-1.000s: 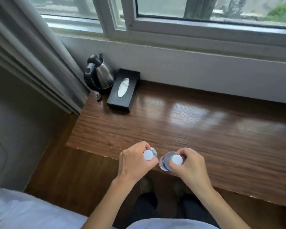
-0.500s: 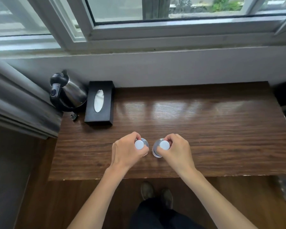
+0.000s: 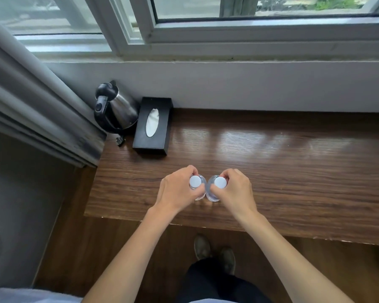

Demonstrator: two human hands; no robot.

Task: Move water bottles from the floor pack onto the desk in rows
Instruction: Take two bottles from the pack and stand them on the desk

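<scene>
Two clear water bottles with white caps stand upright and side by side on the wooden desk, near its front edge. My left hand grips the left bottle round its neck and shoulder. My right hand grips the right bottle the same way. The two bottles almost touch. Their bases appear to rest on the desk top. The floor pack is out of view.
A steel kettle and a black tissue box stand at the desk's back left corner. A grey curtain hangs to the left. A white wall and window run behind the desk. My shoes are on the wooden floor.
Both hands carried the bottles from past the desk's front edge forward over the desk and lowered them onto it. The view swung to face the desk squarely.
</scene>
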